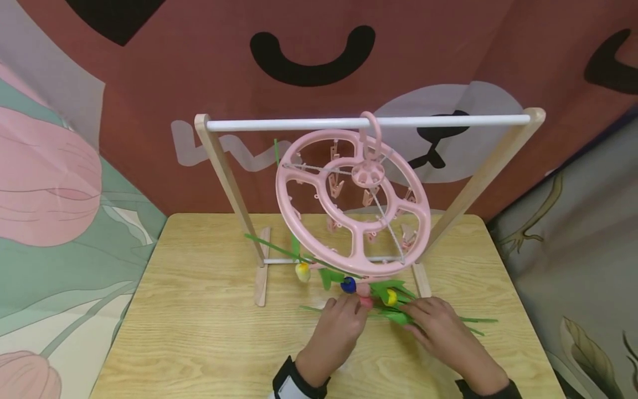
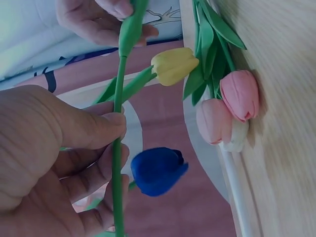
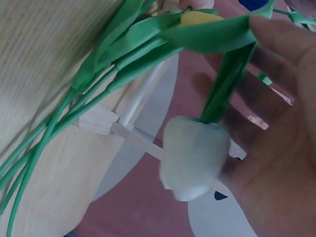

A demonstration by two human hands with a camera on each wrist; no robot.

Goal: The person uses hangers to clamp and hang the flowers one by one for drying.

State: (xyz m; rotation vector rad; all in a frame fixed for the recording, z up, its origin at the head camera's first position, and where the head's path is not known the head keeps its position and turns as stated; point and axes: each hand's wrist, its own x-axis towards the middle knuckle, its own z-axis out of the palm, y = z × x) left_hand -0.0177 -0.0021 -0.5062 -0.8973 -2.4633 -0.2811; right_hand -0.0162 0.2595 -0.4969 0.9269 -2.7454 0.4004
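In the left wrist view, my left hand [image 1: 336, 327] pinches a thin green stem [image 2: 117, 173] between thumb and fingers. My right hand [image 1: 436, 324] holds a green leaf [image 3: 217, 37] under its thumb, and a white tulip [image 3: 195, 158] hangs head-down beside its palm. Behind the pinched stem show a blue tulip [image 2: 157, 170] and a yellow tulip [image 2: 174, 66]. Pink tulips [image 2: 240, 94] lie on the table among several green stems and leaves. In the head view the white tulip is hidden about the right hand.
A round pink clip hanger [image 1: 356, 260] hangs tilted from the white bar [image 1: 289, 124] of a wooden stand [image 1: 224, 177], just beyond both hands. Small pink clips [image 1: 335, 185] dangle under it. A pale yellow tulip [image 1: 302, 272] shows below its left rim. The wooden table [image 1: 189, 321] backs onto printed cloth.
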